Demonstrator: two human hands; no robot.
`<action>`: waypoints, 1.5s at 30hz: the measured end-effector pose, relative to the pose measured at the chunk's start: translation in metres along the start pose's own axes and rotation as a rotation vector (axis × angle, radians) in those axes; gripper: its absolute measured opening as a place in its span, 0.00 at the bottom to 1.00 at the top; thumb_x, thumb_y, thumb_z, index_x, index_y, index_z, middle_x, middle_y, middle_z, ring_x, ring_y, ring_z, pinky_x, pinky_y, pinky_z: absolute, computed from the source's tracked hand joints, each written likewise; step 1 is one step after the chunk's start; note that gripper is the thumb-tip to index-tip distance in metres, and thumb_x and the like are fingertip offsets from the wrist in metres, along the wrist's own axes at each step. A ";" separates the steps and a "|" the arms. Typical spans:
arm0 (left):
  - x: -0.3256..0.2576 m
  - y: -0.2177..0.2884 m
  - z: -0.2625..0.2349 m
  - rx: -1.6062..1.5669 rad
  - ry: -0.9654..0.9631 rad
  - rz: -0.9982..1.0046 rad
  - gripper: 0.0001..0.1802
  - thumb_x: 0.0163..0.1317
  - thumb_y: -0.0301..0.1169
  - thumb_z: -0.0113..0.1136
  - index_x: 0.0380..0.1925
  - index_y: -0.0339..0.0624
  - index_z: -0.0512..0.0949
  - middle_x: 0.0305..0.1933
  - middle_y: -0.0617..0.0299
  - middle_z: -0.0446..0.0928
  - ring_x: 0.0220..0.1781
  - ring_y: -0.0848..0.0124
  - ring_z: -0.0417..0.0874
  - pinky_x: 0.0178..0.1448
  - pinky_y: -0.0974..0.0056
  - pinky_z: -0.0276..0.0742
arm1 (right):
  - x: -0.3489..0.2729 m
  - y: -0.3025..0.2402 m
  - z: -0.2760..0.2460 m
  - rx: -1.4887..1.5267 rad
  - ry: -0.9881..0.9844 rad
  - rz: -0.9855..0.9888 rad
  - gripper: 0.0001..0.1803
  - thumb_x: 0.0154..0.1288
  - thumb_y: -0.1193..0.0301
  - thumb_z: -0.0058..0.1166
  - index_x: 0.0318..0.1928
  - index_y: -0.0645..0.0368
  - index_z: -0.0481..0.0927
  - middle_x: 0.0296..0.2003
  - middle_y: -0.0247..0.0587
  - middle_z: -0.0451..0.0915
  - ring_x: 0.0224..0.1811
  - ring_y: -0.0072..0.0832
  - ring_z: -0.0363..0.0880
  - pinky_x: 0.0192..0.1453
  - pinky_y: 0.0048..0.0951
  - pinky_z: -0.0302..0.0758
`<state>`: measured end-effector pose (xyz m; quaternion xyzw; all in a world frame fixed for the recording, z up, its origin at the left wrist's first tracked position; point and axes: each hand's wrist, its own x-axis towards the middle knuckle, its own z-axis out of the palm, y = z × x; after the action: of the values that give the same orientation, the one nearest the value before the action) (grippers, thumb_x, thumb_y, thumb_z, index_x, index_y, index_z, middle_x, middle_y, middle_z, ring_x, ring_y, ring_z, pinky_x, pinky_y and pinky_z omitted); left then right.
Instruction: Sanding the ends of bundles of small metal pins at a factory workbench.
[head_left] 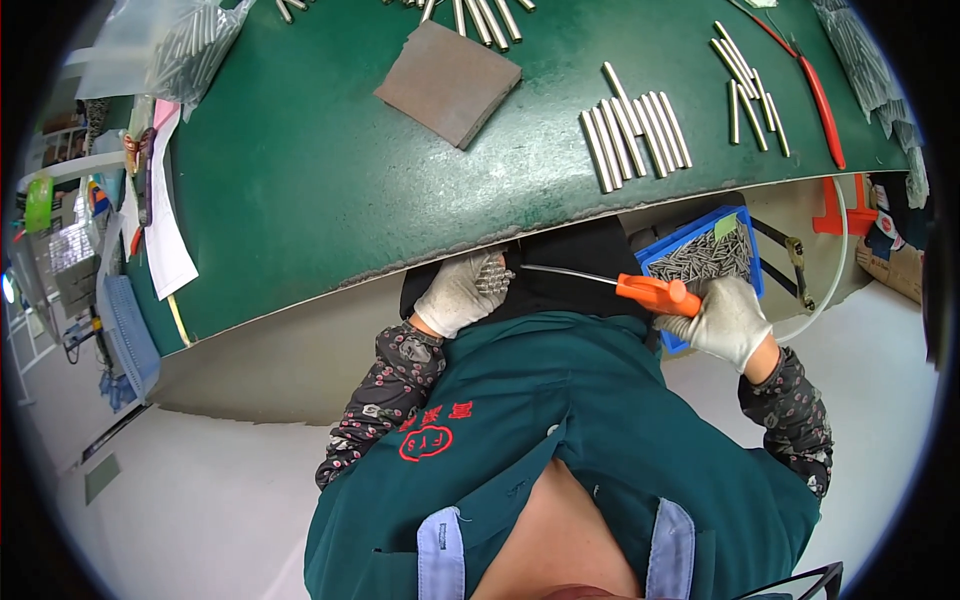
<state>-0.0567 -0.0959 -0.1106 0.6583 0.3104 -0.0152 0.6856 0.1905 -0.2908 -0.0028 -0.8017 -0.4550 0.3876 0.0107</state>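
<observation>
My gloved left hand [455,295] is closed round a bunch of metal pins [494,277], their ends showing between the fingers over my lap. In my gloved right hand [725,318] is an orange air blow gun [648,290]. Its long thin metal nozzle points left, the tip a little short of the pins. Just beyond my right hand, a blue bin [756,272] holds many small metal pins [705,257]. On the green table [290,170] ahead, a row of longer metal rods [635,135] lies side by side.
A brown-grey block [450,80] lies on the table, with more rods [487,22] behind it. Looser rods [755,95] and red-handled pliers [822,110] lie at the right. Plastic bags of rods [195,45] stand at the far left. A pale hose [835,270] hangs right of the bin.
</observation>
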 end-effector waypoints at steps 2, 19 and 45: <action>-0.001 0.003 0.000 0.001 -0.012 -0.008 0.11 0.46 0.20 0.59 0.31 0.38 0.72 0.26 0.70 0.68 0.28 0.81 0.67 0.32 0.74 0.67 | 0.001 0.000 0.000 -0.016 0.004 0.020 0.26 0.43 0.45 0.61 0.21 0.60 0.81 0.15 0.48 0.76 0.20 0.43 0.77 0.28 0.36 0.74; 0.001 -0.001 -0.002 0.168 -0.109 -0.017 0.21 0.47 0.14 0.53 0.44 0.35 0.69 0.29 0.70 0.66 0.29 0.80 0.66 0.34 0.75 0.67 | 0.002 -0.019 -0.015 0.005 -0.048 0.007 0.26 0.43 0.45 0.60 0.24 0.57 0.82 0.13 0.41 0.76 0.19 0.38 0.78 0.29 0.35 0.74; -0.002 -0.007 -0.002 -0.101 -0.060 -0.054 0.18 0.46 0.13 0.54 0.40 0.35 0.69 0.33 0.67 0.69 0.32 0.79 0.70 0.37 0.75 0.70 | 0.006 -0.021 -0.010 -0.055 -0.035 0.042 0.29 0.43 0.43 0.59 0.24 0.61 0.81 0.17 0.50 0.76 0.23 0.45 0.77 0.31 0.39 0.73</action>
<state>-0.0620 -0.0959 -0.1163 0.6136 0.3078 -0.0376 0.7262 0.1833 -0.2704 0.0087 -0.8041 -0.4487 0.3890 -0.0272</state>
